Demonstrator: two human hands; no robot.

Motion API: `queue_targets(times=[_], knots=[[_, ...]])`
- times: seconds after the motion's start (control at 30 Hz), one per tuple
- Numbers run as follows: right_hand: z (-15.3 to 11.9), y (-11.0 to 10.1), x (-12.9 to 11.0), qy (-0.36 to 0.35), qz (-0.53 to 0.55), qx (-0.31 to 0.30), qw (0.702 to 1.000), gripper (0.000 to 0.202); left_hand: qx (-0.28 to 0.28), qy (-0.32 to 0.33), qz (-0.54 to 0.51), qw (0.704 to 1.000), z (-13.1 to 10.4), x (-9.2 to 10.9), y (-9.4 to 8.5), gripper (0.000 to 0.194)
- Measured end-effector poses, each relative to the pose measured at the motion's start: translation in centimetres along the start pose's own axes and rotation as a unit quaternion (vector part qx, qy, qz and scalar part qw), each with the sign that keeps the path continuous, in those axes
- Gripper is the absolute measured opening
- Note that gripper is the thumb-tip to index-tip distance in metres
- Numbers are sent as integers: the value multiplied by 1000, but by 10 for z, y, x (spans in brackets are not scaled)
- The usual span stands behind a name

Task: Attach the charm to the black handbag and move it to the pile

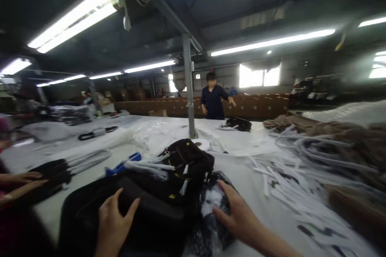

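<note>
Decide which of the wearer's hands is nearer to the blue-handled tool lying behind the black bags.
Left. The left hand rests on the black bag, just below the blue-handled tool. The right hand lies on the clear plastic wrapping, farther off to the right.

matt black cloth bag (144, 209) (crinkly glossy plastic bag (211, 204))

dim hall | fluorescent tubes (72, 18) glaring overhead | windows (259, 76) blown out | edges smeared (wide-angle stretch)
</note>
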State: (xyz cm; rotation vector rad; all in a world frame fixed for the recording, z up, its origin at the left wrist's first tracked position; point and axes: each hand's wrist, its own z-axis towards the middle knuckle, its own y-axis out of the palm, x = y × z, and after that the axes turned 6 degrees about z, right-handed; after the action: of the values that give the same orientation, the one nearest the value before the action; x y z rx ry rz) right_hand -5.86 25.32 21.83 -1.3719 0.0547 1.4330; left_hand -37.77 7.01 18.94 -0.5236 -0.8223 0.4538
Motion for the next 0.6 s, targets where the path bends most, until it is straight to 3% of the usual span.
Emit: queue_targets(times=[0.07,0.17,0.3,0.4,0.53,0.6], knots=[[45,26,-20,-48,17,-32,998,72,6,-61,5,998,17,3,-3,90],[107,70,-35,-90,32,-64,993,78,14,-115,-9,993,36,15,14,108],[173,131,-43,-94,29,-82,992,78,24,-153,-34,987,36,-1,36,100],[203,176,-49,-104,28,-98,989,80,22,-201,-103,974,25,-33,44,90],[224,224,-51,-96,-11,-162,982,92,19,-236,-184,954,16,-65,52,90],[232,236,-47,-79,-35,-190,978,71,18,-233,-189,954,15,-71,55,90]])
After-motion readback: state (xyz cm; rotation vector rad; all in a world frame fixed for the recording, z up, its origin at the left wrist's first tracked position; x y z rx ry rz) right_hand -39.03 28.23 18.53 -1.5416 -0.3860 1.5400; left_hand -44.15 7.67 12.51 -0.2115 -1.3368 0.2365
